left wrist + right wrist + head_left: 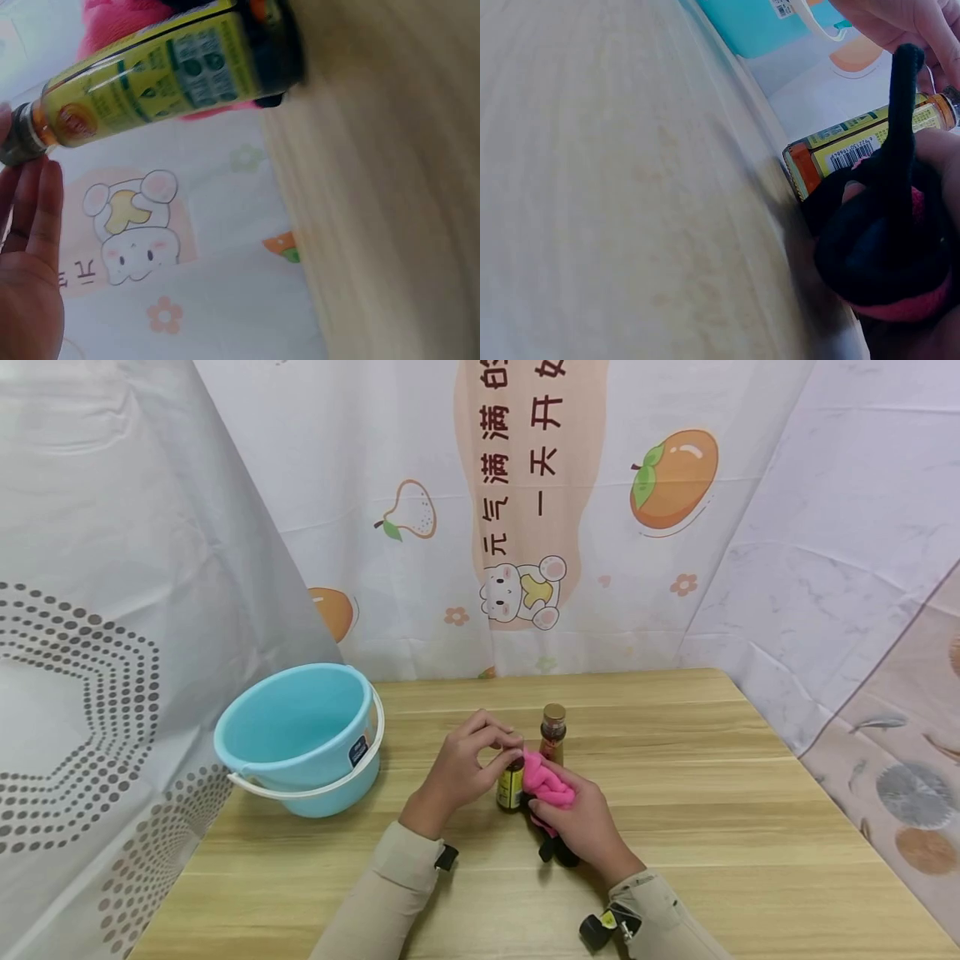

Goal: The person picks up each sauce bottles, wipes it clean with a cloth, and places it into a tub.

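My left hand pinches the dark cap of a small glass bottle with a yellow label. In the left wrist view the fingers curl at the cap, and the label faces the camera. My right hand grips a soft pink and black plush thing just right of that bottle. From the right wrist, its black fuzzy rim and upright strip show, with a barcode on the bottle behind. Part of the plush thing is hidden by my fingers.
Behind the plush thing stands a second bottle with a gold cap. A light blue bucket with a white handle sits at the table's left. A printed curtain hangs along the back edge of the wooden table.
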`<act>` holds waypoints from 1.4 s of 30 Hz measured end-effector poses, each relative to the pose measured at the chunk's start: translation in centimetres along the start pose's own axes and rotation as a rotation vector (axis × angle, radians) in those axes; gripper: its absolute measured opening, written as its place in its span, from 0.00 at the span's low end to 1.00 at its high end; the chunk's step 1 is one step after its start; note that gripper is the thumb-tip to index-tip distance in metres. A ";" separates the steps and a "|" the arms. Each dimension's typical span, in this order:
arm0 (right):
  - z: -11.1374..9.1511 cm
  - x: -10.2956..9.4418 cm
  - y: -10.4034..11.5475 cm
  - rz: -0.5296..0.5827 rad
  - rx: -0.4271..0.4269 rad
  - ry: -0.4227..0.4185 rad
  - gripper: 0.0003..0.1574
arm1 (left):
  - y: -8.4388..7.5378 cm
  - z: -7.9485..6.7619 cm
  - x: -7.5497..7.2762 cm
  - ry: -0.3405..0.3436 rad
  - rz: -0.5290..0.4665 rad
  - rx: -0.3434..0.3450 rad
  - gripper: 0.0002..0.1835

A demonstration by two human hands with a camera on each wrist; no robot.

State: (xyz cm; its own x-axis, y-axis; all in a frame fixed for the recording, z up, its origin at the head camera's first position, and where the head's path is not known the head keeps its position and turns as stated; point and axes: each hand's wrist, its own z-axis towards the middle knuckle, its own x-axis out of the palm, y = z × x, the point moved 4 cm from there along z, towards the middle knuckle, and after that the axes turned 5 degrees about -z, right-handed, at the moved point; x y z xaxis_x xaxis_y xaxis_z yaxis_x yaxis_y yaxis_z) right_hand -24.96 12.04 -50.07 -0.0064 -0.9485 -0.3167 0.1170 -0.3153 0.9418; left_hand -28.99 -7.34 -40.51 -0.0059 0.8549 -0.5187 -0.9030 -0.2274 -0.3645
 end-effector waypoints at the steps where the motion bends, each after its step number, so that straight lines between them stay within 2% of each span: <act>1: 0.0 0.0 0.0 -0.010 0.000 0.001 0.39 | -0.1 0.1 -0.1 0.015 0.005 -0.008 0.07; 5: 0.0 0.0 0.1 -0.053 -0.005 0.001 0.40 | -0.3 0.4 -0.7 0.069 0.023 -0.050 0.07; 9: 0.0 0.1 0.2 -0.078 -0.001 -0.005 0.40 | -0.7 0.6 -1.1 0.094 0.038 -0.073 0.06; 15: -0.1 0.2 0.2 -0.076 -0.001 -0.011 0.41 | -1.1 0.6 -1.4 0.090 0.060 -0.079 0.05; 28: -0.3 0.3 0.4 -0.067 -0.040 -0.024 0.41 | -1.3 0.4 -1.7 0.082 0.080 -0.039 0.04; 34: -0.4 0.2 0.7 -0.029 -0.072 -0.037 0.41 | -1.2 0.5 -1.9 0.121 0.068 -0.049 0.05; 42: -0.5 0.1 1.2 0.115 -0.130 -0.026 0.42 | -1.4 0.8 -2.2 0.179 0.059 -0.146 0.06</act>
State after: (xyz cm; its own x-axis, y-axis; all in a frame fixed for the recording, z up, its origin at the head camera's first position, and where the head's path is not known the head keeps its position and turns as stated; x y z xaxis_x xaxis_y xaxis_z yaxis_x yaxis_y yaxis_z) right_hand -24.35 11.55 -49.05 -0.0109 -0.9791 -0.2029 0.2461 -0.1993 0.9486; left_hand -28.08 -8.58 -38.25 0.0311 0.7445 -0.6669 -0.8316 -0.3508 -0.4305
